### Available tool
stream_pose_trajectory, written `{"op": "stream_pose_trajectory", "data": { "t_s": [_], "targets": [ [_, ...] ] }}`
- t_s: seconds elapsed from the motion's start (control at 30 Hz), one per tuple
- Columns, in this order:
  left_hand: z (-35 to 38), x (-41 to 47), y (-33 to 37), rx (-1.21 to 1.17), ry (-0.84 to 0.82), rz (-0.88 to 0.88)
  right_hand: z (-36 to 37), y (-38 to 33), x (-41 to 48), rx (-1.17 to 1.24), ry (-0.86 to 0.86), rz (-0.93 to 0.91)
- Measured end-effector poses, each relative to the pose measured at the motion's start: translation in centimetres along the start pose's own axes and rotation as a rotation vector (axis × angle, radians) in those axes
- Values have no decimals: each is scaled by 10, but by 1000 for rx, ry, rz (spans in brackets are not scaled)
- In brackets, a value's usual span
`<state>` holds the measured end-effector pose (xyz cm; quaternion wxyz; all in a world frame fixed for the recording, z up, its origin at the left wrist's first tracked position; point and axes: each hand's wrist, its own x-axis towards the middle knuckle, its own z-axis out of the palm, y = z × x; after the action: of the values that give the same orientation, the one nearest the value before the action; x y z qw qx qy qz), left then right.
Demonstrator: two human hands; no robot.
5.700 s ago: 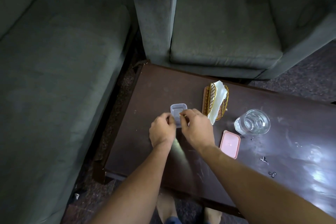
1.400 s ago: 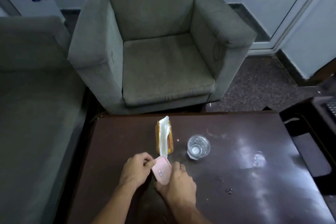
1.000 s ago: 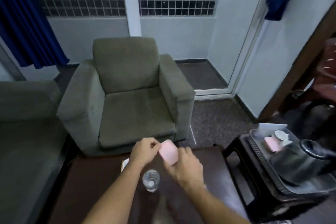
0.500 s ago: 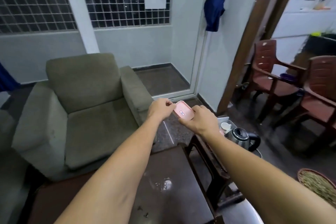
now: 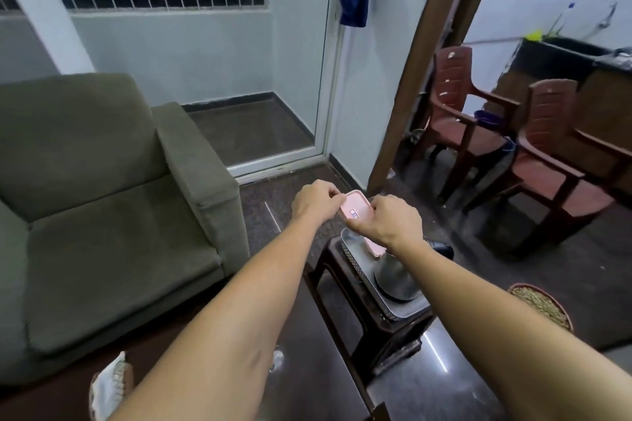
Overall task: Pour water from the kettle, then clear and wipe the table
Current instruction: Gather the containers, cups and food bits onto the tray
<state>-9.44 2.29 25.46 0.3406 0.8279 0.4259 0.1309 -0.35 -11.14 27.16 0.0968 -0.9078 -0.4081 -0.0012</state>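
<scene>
A green armchair fills the left side, and the dark table lies in front of it along the bottom edge. 2 brown plastic chairs stand at the right, past a doorway. Just beside the table's right end, a small dark stool carries a metal tray, and the kettle stands in that tray. Above the tray's far end, the left hand and right hand each pinch an opposite edge of a small pink box, its labelled face up.
</scene>
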Motion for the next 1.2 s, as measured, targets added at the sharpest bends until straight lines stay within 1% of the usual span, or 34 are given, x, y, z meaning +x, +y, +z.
{"op": "stream_pose_trajectory", "data": {
  "t_s": [0.2,0.33,0.5,0.63,0.77,0.87,1.07,1.2],
  "targets": [
    [72,60,-16,13,-61,-31,69,37,60,-117,-82,37],
    [126,95,-39,19,-117,-110,132,60,92,-165,-113,31],
    [197,131,-63,69,-173,-186,205,91,122,-332,-212,14],
    [243,150,-72,142,-230,-208,244,110,137,-343,-291,24],
    [272,169,-84,222,-253,-209,270,118,150,-364,-377,4],
    [285,184,-95,268,-254,-204,283,118,158,-367,-385,-33],
    [309,198,-103,396,-296,-128,298,114,170,-440,-518,-112],
    [316,204,-107,468,-289,-78,305,113,178,-400,-553,-131]
  ]
}}
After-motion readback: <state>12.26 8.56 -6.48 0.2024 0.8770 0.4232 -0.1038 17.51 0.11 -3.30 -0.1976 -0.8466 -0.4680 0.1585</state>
